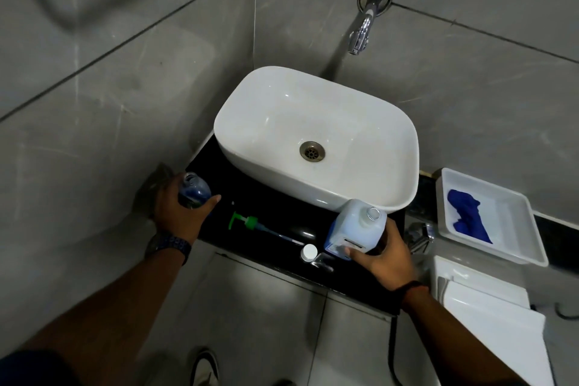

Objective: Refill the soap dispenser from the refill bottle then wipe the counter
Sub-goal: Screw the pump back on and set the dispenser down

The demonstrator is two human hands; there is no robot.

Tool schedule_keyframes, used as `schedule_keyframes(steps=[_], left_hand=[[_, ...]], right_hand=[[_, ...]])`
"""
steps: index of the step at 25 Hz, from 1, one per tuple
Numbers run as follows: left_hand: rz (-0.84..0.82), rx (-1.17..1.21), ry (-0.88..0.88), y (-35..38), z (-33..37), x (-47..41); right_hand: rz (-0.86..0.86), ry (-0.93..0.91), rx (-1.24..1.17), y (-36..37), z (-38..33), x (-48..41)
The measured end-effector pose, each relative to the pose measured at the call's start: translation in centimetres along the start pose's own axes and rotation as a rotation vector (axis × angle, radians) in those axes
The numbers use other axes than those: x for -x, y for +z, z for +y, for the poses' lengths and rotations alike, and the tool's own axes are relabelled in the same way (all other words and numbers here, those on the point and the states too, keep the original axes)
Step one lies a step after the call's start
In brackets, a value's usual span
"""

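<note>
My left hand grips the clear soap dispenser bottle, which holds blue liquid and stands uncapped at the left end of the black counter. Its green pump head with its tube lies flat on the counter between my hands. My right hand holds the pale blue refill bottle, upright and uncapped, beside the front right of the white basin. The refill's white cap rests on the counter near the front edge. A blue cloth lies in a white tray to the right.
A chrome wall tap juts out above the basin. Grey tiled walls close in on the left and behind. A chrome fitting sits right of the counter, above a white toilet tank. The floor is grey tile, with a shoe below.
</note>
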State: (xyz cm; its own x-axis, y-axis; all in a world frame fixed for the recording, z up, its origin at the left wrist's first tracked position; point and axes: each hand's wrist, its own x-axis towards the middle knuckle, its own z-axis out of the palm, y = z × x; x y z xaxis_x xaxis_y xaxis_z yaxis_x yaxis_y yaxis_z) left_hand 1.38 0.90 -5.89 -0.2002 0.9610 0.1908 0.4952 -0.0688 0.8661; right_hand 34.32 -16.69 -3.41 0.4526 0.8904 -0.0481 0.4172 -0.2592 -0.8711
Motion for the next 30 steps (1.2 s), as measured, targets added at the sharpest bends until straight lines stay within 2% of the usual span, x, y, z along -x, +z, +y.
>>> schedule_keyframes(steps=[2, 4, 5, 6, 8, 10, 14, 16, 19, 22, 25, 30], left_hand=[[-0.01, -0.005, 0.006, 0.1, 0.2, 0.1], [-0.012, -0.013, 0.025, -0.1, 0.3, 0.2], [-0.012, -0.017, 0.042, -0.1, 0.2, 0.2], [-0.013, -0.017, 0.053, -0.2, 0.0, 0.3], [-0.02, -0.011, 0.054, -0.1, -0.2, 0.4], [-0.026, 0.0, 0.026, 0.1, -0.5, 0.5], [-0.029, 0.036, -0.009, 0.5, -1.1, 0.6], [-0.01, 0.039, -0.002, 0.6, -1.4, 0.6], [-0.005, 0.058, -0.027, 0.8, -1.7, 0.5], [0.003, 0.057, -0.032, 0.8, -1.8, 0.3], [0.025, 0.053, -0.029, 0.5, -1.9, 0.1], [0.015, 0.055, -0.036, -0.1, 0.2, 0.6]], right_hand=[[0.166, -0.038, 0.106, 0.3, -0.4, 1.0], [0.46, -0.167, 0.29, 1.2, -1.1, 2.5], [0.549, -0.255, 0.348, 2.0, -1.7, 3.3], [0.556, -0.352, 0.358, 3.3, -2.5, 4.0], [0.42, -0.514, 0.309, 6.6, -4.1, 4.5], [0.187, -0.557, 0.33, 10.2, -5.5, 3.6], [-0.238, -0.408, 0.506, 15.7, -7.2, -0.3], [-0.338, -0.325, 0.592, 17.6, -7.2, -2.1], [-0.387, -0.271, 0.699, 19.7, -6.8, -3.7], [-0.304, -0.269, 0.601, 20.4, -7.0, -4.0], [-0.082, -0.287, 0.318, 20.1, -9.4, -3.4], [0.262, -0.42, -0.16, 16.2, -17.9, -3.4]])
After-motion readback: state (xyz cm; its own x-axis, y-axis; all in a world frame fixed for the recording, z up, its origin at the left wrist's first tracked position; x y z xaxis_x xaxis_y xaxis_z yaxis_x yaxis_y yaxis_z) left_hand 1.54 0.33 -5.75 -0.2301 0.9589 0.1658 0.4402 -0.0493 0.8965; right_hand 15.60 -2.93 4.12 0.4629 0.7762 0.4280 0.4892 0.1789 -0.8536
